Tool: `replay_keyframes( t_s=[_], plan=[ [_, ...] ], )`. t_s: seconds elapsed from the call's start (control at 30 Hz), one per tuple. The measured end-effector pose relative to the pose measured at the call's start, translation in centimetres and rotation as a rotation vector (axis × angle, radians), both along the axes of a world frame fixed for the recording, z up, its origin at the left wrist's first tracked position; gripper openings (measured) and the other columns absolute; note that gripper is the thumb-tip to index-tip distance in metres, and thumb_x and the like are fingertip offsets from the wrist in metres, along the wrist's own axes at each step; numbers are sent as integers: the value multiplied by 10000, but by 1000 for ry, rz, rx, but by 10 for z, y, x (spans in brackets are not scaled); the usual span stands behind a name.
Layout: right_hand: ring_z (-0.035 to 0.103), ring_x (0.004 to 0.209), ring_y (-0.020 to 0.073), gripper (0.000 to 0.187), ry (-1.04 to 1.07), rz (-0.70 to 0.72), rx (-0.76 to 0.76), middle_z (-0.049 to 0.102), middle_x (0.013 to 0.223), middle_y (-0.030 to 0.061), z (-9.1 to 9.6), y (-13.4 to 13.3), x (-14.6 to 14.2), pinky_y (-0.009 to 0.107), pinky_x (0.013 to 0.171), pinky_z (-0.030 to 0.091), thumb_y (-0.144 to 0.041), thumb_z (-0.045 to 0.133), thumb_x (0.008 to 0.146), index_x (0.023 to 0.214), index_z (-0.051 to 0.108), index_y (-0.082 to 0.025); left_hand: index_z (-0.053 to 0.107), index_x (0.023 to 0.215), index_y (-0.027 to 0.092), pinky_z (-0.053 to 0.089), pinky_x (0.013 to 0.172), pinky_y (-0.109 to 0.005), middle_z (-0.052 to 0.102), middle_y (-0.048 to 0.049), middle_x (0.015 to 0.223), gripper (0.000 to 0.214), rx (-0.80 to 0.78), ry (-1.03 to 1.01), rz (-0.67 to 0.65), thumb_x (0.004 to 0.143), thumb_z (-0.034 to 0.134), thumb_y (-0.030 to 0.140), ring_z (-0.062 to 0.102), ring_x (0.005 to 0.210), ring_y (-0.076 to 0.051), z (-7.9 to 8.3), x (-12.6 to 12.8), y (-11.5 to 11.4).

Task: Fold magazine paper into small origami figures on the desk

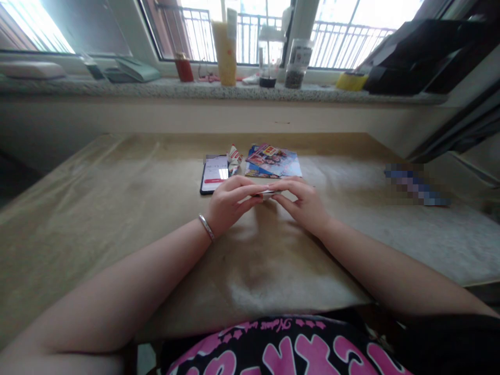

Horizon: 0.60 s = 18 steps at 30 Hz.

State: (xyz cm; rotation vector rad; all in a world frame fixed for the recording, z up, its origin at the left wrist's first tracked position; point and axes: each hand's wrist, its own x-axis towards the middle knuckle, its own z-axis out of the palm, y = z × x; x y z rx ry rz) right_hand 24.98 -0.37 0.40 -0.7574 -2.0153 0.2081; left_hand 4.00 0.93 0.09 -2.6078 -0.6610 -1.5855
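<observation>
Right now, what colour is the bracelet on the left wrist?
The bracelet is silver, showing best in the head view.

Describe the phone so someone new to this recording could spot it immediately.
On the table below the windowsill, look just beyond the person's left hand. The phone lies there, left of a folded paper piece and some colourful printed sheets; its dark edge and pale lit screen with a red bar set it apart.

Black shirt (253, 342) — pink lettering (310, 355), silver bracelet (207, 227), whitish held piece (269, 193), speckled grey sill (172, 89)
</observation>
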Motion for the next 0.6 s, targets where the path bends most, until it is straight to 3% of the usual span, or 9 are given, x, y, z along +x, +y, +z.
replay_keyframes(
  t_s=[0.6],
  plan=[
    [637,933,166,147,15,-19,1,717,979,18,0,-1,-2,361,870,499,-219,616,831,968,658,-254,662,945,181,508,725,-240,634,-33,862,143,-105,-26,1,805,664,210,597,797,-105,4,3,-5]
  ],
)
